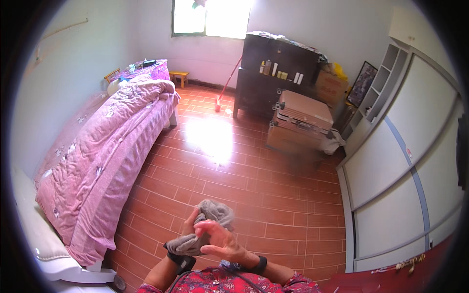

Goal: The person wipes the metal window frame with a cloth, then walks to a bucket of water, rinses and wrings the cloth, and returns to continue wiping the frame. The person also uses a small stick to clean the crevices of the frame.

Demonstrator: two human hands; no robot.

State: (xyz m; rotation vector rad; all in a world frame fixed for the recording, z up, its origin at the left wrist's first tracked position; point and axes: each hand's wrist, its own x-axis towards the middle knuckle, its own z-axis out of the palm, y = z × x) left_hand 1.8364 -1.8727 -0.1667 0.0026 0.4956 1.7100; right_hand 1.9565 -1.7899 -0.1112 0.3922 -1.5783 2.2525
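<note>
A crumpled grey knitted cloth [217,212] is bunched in front of my body, with a folded part [183,244] hanging over my left wrist. My left hand [189,223] grips it from the left side, its fingers partly covered by the fabric. In front of the cloth is my right hand [221,240], palm turned left, thumb and fingers spread apart. Its fingertips overlap the fabric in view; whether they touch it is hard to tell. Dark bands circle both wrists.
A bed with a pink quilt [110,146] runs along the left wall. Stacked suitcases [304,110] stand before a dark cabinet [256,80], where a red-handled broom [229,78] leans. A white sliding-door wardrobe [388,168] lines the right; a red door [395,274] is near me.
</note>
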